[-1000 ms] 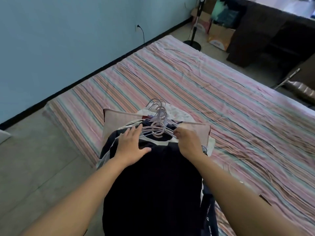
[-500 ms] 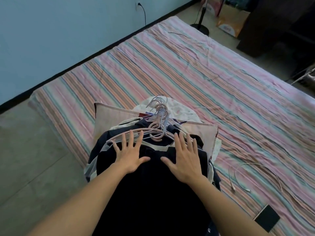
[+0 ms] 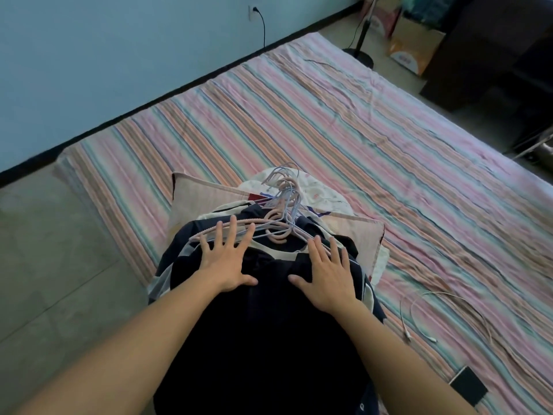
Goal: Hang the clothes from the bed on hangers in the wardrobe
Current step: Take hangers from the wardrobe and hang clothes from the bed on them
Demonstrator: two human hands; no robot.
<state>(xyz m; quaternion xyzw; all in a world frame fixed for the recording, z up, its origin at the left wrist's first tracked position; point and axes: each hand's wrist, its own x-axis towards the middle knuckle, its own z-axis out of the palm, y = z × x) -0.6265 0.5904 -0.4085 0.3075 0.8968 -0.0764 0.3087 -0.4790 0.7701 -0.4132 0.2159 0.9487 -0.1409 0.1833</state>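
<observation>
A stack of clothes lies on the near edge of the striped bed (image 3: 344, 121), topped by a dark navy garment (image 3: 269, 339). Several pink and lilac hangers (image 3: 282, 211) stick out of the far end of the stack, their hooks bunched together. My left hand (image 3: 226, 262) lies flat on the navy garment with fingers spread, fingertips touching a pink hanger arm. My right hand (image 3: 327, 277) is flat and spread on the garment's right shoulder. Neither hand grips anything.
A beige pillow (image 3: 197, 199) sits under the stack. A white cable (image 3: 425, 313) and a dark phone (image 3: 468, 389) lie on the bed at right. Fan stand (image 3: 360, 46), cardboard boxes (image 3: 413, 52) and dark furniture (image 3: 490, 46) stand beyond the bed. Bare floor is at left.
Both hands went from holding the hangers at the collar to lying flat and spread on the navy garment. The view has tilted down and moved closer.
</observation>
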